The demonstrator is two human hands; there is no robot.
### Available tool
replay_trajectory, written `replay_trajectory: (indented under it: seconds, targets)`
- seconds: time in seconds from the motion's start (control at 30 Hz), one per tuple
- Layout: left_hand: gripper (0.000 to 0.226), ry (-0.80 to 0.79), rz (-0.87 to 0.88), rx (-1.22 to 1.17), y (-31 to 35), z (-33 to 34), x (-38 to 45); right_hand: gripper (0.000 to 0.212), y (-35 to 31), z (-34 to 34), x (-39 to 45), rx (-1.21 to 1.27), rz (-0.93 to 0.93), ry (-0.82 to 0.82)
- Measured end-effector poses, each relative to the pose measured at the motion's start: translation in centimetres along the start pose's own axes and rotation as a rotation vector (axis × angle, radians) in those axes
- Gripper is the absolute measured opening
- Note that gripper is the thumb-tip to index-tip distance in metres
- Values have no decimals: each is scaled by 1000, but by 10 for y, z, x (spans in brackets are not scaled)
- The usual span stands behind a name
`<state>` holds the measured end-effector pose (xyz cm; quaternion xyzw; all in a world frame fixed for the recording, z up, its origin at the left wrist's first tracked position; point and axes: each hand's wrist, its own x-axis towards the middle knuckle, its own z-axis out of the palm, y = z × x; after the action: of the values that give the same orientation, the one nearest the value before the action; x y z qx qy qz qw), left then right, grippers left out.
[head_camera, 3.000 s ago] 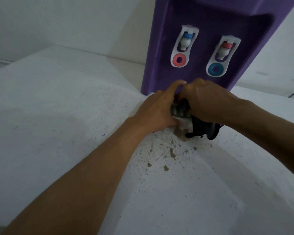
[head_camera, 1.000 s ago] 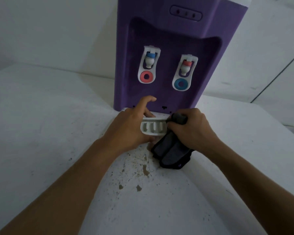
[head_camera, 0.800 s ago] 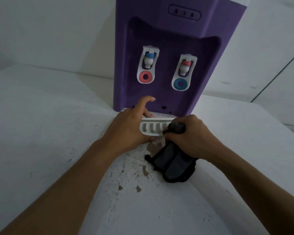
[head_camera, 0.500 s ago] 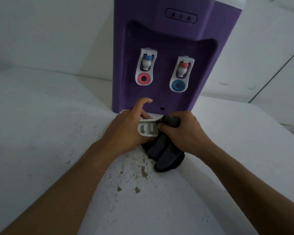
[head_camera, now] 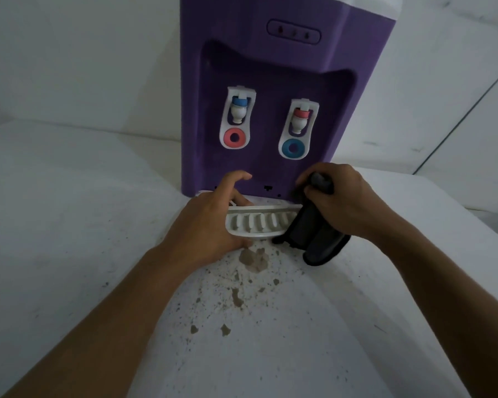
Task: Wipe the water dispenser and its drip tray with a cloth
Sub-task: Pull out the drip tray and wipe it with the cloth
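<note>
A: Where does the purple plastic countertop water dispenser [head_camera: 273,67] stand?

B: It stands upright on the white, speckled counter surface [head_camera: 69,225], backed by a pale wall [head_camera: 84,53]. Its recessed front carries two white taps: the left tap [head_camera: 237,116] has a blue cap above a pink ring, and the right tap [head_camera: 298,129] has a pink cap above a blue ring.

A: And the drip tray?

B: The white slotted plastic drip tray [head_camera: 256,224] sits at the foot of the dispenser, just in front of its base. Its grille of short slots faces up.

A: What is the left hand doing?

B: The left hand [head_camera: 210,222] is clamped on the tray's left end, with the thumb under the front rim and the fingers curled over the back edge. The index finger is lifted, close to the dispenser's front.

A: And the right hand?

B: The right hand [head_camera: 339,202] is closed in a fist around the dark grey folded cloth [head_camera: 314,237]. The cloth lies over the tray's right end and spills onto the counter beside it. A bunched end sticks out above the thumb.

A: Anything else on the counter?

B: Brownish stains and specks [head_camera: 242,282] are scattered just in front of the tray, between the two forearms.
</note>
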<state>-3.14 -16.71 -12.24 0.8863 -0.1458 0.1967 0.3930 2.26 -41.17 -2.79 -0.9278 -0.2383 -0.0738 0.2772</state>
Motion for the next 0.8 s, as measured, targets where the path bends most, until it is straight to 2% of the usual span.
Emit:
replay_trajectory:
  seconds: [0.1, 0.17, 0.3, 0.4, 0.57, 0.7, 0.8]
  targets:
    - [113, -5, 7, -3, 1, 1, 1, 9, 3, 4, 5, 186, 95, 90]
    - [113, -2, 9, 2, 1, 1, 1, 18, 1, 5, 3, 218, 47, 17]
    - [109, 12, 8, 4, 4, -1, 1, 18, -15, 17, 3, -46, -236, -118]
    - [108, 27, 7, 15, 7, -2, 0, 19, -29, 29, 13, -189, -338, -171]
    - [112, 35, -26, -1, 10, -3, -1, 22, -42, 42, 19, -370, -460, -118]
    - [113, 23, -49, -5, 11, -3, -1, 23, -45, 43, 19, -350, -478, -104]
    - [114, 25, -50, 9, 12, -3, -1, 16, -47, 42, 21, -279, -461, -184]
